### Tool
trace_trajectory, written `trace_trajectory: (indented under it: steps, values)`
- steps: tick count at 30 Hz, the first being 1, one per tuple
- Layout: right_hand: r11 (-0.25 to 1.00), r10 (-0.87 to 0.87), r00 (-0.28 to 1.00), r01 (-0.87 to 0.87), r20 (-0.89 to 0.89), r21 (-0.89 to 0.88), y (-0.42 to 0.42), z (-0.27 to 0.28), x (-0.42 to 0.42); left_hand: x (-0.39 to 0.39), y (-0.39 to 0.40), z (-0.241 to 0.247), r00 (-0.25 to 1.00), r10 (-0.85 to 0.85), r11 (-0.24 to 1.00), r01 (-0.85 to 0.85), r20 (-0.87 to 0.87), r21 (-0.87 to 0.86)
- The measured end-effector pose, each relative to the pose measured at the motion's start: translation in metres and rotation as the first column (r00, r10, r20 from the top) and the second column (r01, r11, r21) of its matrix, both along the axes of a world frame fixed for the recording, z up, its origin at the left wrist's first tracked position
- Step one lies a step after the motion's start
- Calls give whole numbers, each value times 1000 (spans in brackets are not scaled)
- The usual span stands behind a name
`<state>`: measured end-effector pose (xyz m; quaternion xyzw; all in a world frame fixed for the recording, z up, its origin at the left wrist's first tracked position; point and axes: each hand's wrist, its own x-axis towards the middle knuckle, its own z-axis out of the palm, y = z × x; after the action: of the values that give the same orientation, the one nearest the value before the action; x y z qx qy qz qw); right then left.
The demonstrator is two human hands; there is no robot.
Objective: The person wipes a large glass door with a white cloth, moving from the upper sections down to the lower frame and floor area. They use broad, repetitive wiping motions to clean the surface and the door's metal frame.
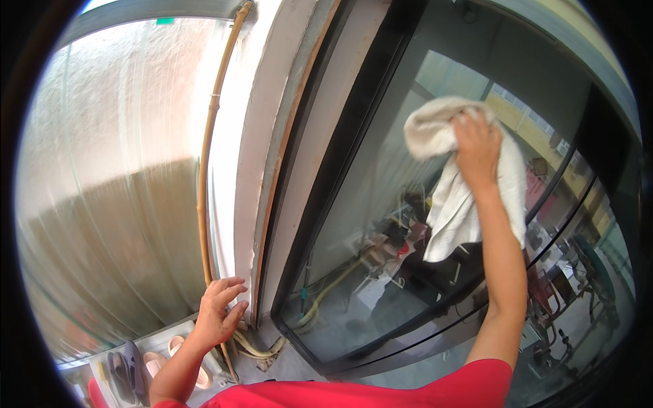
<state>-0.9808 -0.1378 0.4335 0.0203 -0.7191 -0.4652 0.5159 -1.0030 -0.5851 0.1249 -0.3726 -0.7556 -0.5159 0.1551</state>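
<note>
My right hand (477, 145) presses a bunched white towel (464, 204) against the dark-framed glass door (352, 239), in the upper right of the view. The towel's loose end hangs down below the hand, over the glass. My left hand (223, 311) is at the lower left, empty, its fingers apart. It is raised beside a bamboo pole (206, 153) that stands upright near the wall; whether the fingers touch the pole I cannot tell.
Pairs of slippers and sandals (133, 367) lie at the lower left. A pale hose (255, 352) coils on the floor by the door's corner. Translucent corrugated sheeting (122, 204) stands on the left. The glass mirrors furniture and a building.
</note>
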Motion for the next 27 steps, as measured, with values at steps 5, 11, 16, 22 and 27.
trace_trajectory:
  steps: [5,11,16,22,27]
  values:
    - [981,-195,879,174,-436,-88,-4,102,-18,-8,-19,-18,990,128,991,-126,61,-46]
    - [992,-115,830,70,-545,-102,5,164,-80,3,-32,-46,937,306,952,-302,170,-45]
    - [998,14,860,-43,-509,-45,-8,173,-140,14,-26,-67,882,352,933,-359,314,-38]
    - [986,116,937,-150,-330,-80,-30,130,-206,14,-10,-81,868,339,941,-323,364,-106]
    - [958,271,938,-286,-218,-38,-58,38,-218,15,-4,-82,860,278,961,-245,427,-131]
